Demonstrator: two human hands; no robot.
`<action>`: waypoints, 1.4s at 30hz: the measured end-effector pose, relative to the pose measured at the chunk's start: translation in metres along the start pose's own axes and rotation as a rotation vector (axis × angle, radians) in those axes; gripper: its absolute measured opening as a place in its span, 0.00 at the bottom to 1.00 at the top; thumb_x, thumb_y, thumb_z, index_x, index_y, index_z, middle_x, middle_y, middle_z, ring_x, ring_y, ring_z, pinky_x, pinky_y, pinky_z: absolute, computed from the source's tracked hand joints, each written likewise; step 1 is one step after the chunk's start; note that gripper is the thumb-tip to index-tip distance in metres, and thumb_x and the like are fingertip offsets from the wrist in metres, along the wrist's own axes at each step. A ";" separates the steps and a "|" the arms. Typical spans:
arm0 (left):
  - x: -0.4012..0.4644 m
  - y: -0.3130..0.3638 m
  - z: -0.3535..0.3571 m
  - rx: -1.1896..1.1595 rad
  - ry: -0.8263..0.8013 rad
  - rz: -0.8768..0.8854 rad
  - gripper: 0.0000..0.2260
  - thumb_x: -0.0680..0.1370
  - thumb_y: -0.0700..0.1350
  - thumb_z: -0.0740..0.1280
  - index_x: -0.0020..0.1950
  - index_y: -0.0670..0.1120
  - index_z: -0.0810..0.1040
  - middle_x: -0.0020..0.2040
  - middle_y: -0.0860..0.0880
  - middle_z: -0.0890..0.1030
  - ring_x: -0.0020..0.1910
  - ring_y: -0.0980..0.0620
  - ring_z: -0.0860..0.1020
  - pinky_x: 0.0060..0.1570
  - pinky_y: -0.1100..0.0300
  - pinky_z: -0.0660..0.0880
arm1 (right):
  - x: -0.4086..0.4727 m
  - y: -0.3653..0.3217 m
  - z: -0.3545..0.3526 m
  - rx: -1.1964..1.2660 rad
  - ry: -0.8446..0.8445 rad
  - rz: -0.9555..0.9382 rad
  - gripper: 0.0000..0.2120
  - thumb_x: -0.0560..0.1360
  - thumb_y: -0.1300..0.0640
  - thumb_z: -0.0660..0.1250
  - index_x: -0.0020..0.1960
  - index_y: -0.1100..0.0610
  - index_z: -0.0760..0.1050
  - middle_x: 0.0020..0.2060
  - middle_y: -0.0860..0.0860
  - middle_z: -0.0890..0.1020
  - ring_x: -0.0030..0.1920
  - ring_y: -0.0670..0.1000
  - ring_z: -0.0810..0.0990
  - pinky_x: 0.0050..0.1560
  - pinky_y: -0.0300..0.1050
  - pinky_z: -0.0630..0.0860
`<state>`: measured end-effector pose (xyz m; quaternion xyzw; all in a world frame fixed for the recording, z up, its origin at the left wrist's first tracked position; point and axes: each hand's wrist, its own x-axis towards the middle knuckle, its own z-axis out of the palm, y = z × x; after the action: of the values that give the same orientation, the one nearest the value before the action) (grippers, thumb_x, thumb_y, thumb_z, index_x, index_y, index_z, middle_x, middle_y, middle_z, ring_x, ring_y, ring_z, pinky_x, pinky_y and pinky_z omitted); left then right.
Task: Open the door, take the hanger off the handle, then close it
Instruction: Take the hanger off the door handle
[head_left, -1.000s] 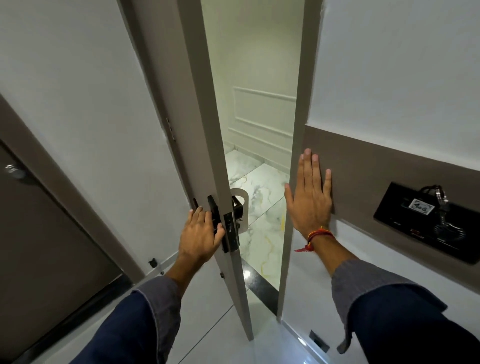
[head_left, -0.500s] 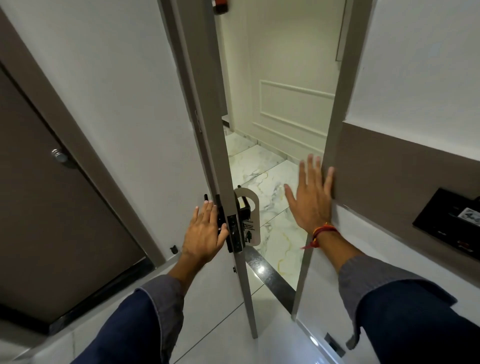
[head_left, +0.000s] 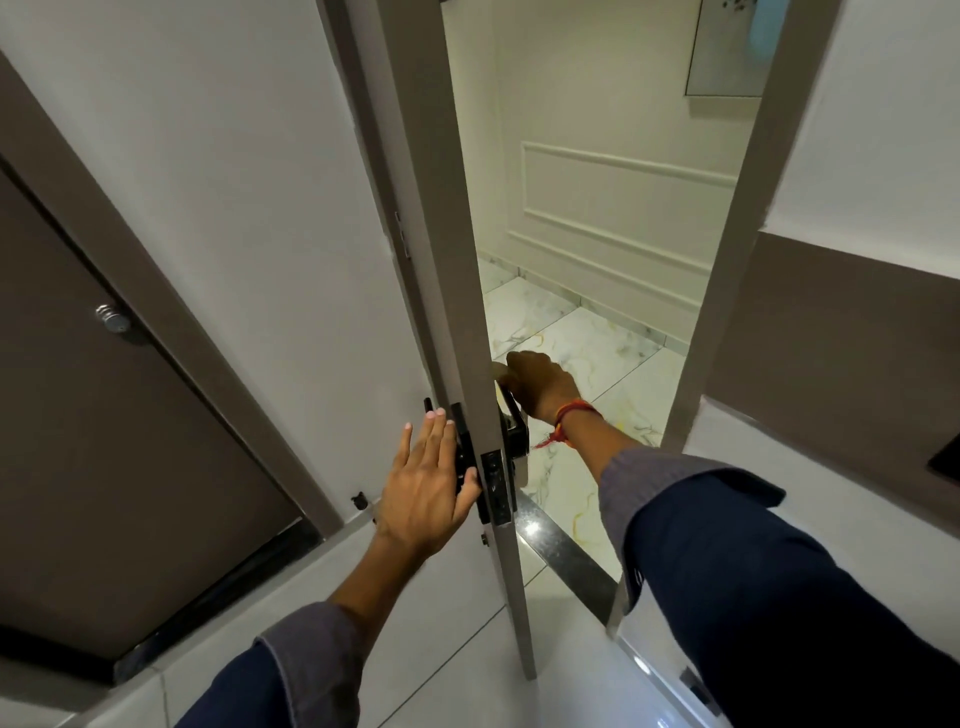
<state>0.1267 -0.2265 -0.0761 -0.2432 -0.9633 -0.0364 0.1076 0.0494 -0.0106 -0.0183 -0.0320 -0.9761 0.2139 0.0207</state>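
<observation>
The grey door (head_left: 457, 249) stands partly open, its edge toward me. My left hand (head_left: 431, 483) lies flat against the black inner handle (head_left: 462, 452), fingers straight and spread, thumb by the lock plate. My right hand (head_left: 540, 387) reaches through the gap behind the door edge, above the black outer handle (head_left: 515, 436). Its fingers curl on the top of the pale door hanger (head_left: 497, 372). The door edge and my hand hide most of the hanger.
A dark brown door with a round knob (head_left: 111, 318) is on the left. The door frame (head_left: 727, 260) borders the gap on the right, with a black wall panel (head_left: 946, 462) beyond. A dark threshold strip (head_left: 566, 556) crosses the floor before a marble-tiled corridor (head_left: 587, 348).
My right hand left the door frame and went through the gap to the hanger on the outer handle. The door swung a little further open. My left hand stayed at the inner handle.
</observation>
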 end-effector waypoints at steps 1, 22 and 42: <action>0.000 -0.001 0.000 0.010 -0.003 0.005 0.35 0.82 0.63 0.42 0.83 0.43 0.51 0.84 0.41 0.53 0.84 0.45 0.50 0.83 0.43 0.47 | 0.006 -0.001 0.001 0.026 0.017 0.008 0.13 0.85 0.56 0.55 0.57 0.62 0.75 0.58 0.61 0.81 0.55 0.64 0.82 0.48 0.52 0.74; -0.050 0.183 0.016 -0.738 -0.332 0.345 0.11 0.85 0.44 0.56 0.59 0.39 0.75 0.47 0.39 0.83 0.44 0.41 0.81 0.41 0.50 0.75 | -0.231 0.116 -0.024 1.455 0.498 0.624 0.12 0.81 0.63 0.59 0.44 0.67 0.75 0.42 0.63 0.81 0.48 0.65 0.82 0.46 0.56 0.83; -0.414 0.715 0.072 -0.780 -1.432 0.905 0.14 0.83 0.39 0.64 0.68 0.42 0.77 0.66 0.41 0.82 0.63 0.39 0.82 0.64 0.41 0.79 | -0.952 0.321 0.073 1.197 1.270 1.280 0.15 0.77 0.70 0.72 0.62 0.63 0.74 0.53 0.56 0.88 0.54 0.63 0.88 0.43 0.57 0.88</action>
<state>0.8095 0.2201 -0.2271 -0.5789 -0.5332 -0.1532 -0.5976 1.0120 0.1821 -0.2442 -0.6253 -0.3265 0.5713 0.4195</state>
